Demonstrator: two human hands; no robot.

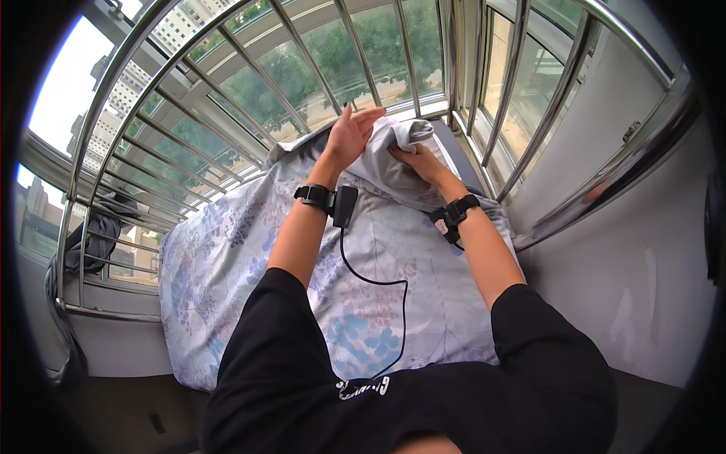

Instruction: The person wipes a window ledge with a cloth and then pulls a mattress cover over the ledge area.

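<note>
A pale bed sheet [287,227] with blue and lilac flowers covers the mattress and is wrinkled all over. At its far right corner, my right hand [422,162] grips a bunched, lifted fold of the sheet's plain light side, its fingers partly hidden in the cloth. Just left of that fold, my left hand [352,138] is raised with its fingers stretched out and nothing in it. A grey strip of mattress [451,145] shows uncovered beside the lifted cloth. Both wrists wear black straps with small devices.
Metal railings [318,72] run along the far and left sides, with windows behind them. A thick metal rail [597,200] and a pale panel [605,295] stand at the right. Dark cloth [102,238] hangs on the left bars. A black cable [404,303] trails from my left wrist.
</note>
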